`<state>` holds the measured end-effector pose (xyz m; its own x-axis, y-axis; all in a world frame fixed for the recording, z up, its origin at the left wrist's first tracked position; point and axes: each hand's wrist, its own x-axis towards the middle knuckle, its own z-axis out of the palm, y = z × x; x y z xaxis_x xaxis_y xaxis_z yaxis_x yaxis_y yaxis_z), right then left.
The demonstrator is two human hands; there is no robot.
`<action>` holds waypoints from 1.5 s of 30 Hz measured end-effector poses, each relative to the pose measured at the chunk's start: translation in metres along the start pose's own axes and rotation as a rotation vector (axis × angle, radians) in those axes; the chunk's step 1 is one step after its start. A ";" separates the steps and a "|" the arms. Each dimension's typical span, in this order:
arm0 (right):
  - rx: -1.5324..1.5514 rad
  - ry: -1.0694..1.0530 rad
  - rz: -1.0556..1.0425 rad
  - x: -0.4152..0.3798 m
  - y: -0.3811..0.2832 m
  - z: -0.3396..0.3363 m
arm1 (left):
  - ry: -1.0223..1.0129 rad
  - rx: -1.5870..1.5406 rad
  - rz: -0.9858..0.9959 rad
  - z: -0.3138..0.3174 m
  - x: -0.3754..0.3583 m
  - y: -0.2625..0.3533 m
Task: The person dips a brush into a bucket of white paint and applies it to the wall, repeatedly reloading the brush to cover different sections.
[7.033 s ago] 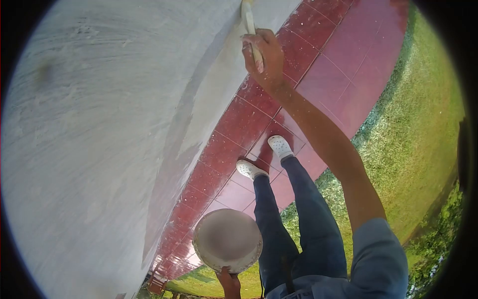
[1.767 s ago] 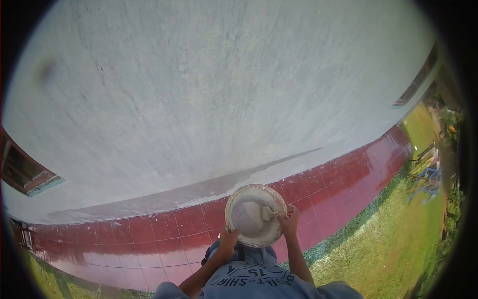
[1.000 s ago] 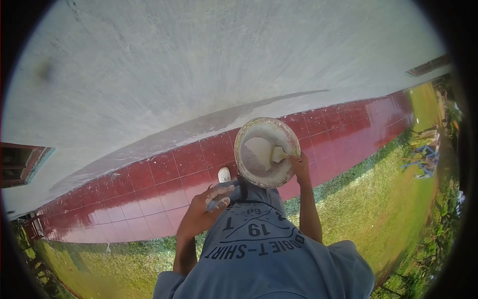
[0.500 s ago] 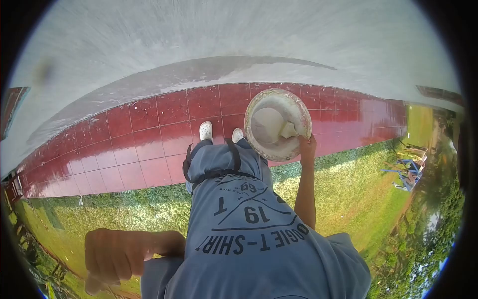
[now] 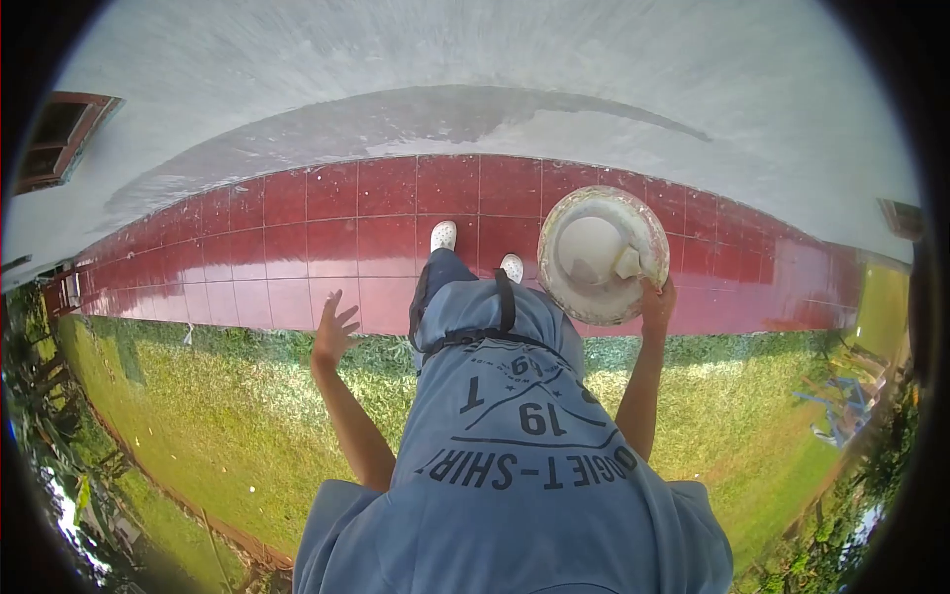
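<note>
My right hand [image 5: 657, 301] grips the near right rim of a round, whitish, stained bucket [image 5: 648, 218], seen from above. Inside the bucket lies a pale round mass, with a smaller light piece beside it near my fingers. Out to the left, over the edge between tiles and grass, my left hand [image 5: 334, 332] is empty with its fingers spread. My blue T-shirt [image 5: 534, 465] and white shoes [image 5: 443, 236] show between my arms.
Red floor tiles [image 5: 386, 243] run along a grey-white wall [image 5: 445, 59] with a darker curved patch low down. Grass [image 5: 228, 416] borders the tiles behind me. A framed window [image 5: 64, 139] is at the left, and blue objects [image 5: 841, 406] stand far right.
My left hand has moved from near the camera at lower left out over the tile edge, and its fingers have spread. The bucket and my right hand sit further right in view.
</note>
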<state>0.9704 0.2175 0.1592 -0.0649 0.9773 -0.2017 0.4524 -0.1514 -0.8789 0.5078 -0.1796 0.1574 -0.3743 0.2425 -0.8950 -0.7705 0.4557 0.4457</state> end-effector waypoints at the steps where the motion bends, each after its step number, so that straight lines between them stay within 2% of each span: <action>1: -0.023 0.011 0.016 -0.004 0.009 -0.013 | -0.184 -0.248 0.068 0.012 0.000 -0.022; 2: -0.051 0.021 0.027 -0.004 0.018 -0.027 | -0.167 -0.257 0.066 0.012 0.016 -0.045; 4: -0.089 0.026 -0.005 0.006 0.047 -0.040 | 0.112 0.840 0.328 0.021 0.062 -0.078; 5: -0.100 0.028 -0.010 0.003 0.053 -0.048 | 0.125 0.825 0.321 0.030 0.049 -0.076; 7: -0.119 0.014 -0.008 0.009 0.062 -0.053 | -0.066 0.832 0.354 0.056 -0.001 -0.045; 8: -0.121 0.004 -0.003 0.016 0.066 -0.055 | -0.055 0.823 0.345 0.063 -0.017 -0.035; 10: -0.124 -0.003 -0.003 0.021 0.079 -0.066 | -0.021 0.116 0.375 0.075 -0.042 -0.034; 12: -0.177 -0.031 -0.007 0.032 0.090 -0.078 | 0.004 0.042 0.440 0.072 -0.041 -0.045; 14: -0.137 -0.035 -0.049 0.031 0.076 -0.080 | 0.367 0.637 0.445 0.067 -0.034 -0.064; 15: -0.096 -0.053 -0.082 0.030 0.065 -0.079 | 0.419 0.924 0.421 0.070 -0.040 -0.070; 16: -0.091 -0.049 -0.080 0.031 0.057 -0.079 | 0.420 0.928 0.426 0.076 -0.044 -0.075; 18: -0.054 -0.077 -0.127 0.030 0.041 -0.079 | 0.231 0.851 0.367 0.092 -0.052 -0.084; 24: -0.027 -0.079 -0.141 0.019 -0.019 -0.076 | 0.122 1.050 0.354 0.159 -0.076 -0.074; 26: 0.027 -0.086 -0.169 0.018 -0.029 -0.074 | 0.045 1.146 0.478 0.185 -0.081 -0.065; 27: 0.078 -0.093 -0.194 0.018 -0.033 -0.071 | 0.047 1.145 0.481 0.199 -0.079 -0.061; 29: 0.085 -0.109 -0.172 0.014 -0.047 -0.073 | -0.083 1.143 0.639 0.223 -0.084 -0.057; 33: 0.101 -0.090 -0.197 0.008 -0.074 -0.073 | -0.245 1.020 0.665 0.275 -0.104 -0.038; 35: 0.118 -0.097 -0.217 0.008 -0.081 -0.072 | -0.422 0.595 0.661 0.294 -0.099 -0.038; 38: 0.126 -0.138 -0.215 0.005 -0.092 -0.072 | -0.491 0.447 0.664 0.323 -0.128 -0.021; 40: 0.116 -0.163 -0.186 0.005 -0.096 -0.073 | -0.513 0.348 0.603 0.339 -0.130 -0.025; 42: 0.203 -0.210 -0.181 0.006 -0.097 -0.072 | -0.636 0.336 0.378 0.354 -0.137 -0.025; 43: 0.203 -0.208 -0.180 0.006 -0.096 -0.072 | -0.601 0.181 0.367 0.361 -0.133 -0.034; 45: 0.217 -0.177 -0.198 0.002 -0.094 -0.067 | -0.607 0.144 0.387 0.354 -0.127 -0.038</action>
<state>0.9874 0.2435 0.2703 -0.2950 0.9527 -0.0730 0.2166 -0.0077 -0.9762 0.7672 0.0761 0.2595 -0.2222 0.8214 -0.5253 -0.5497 0.3394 0.7633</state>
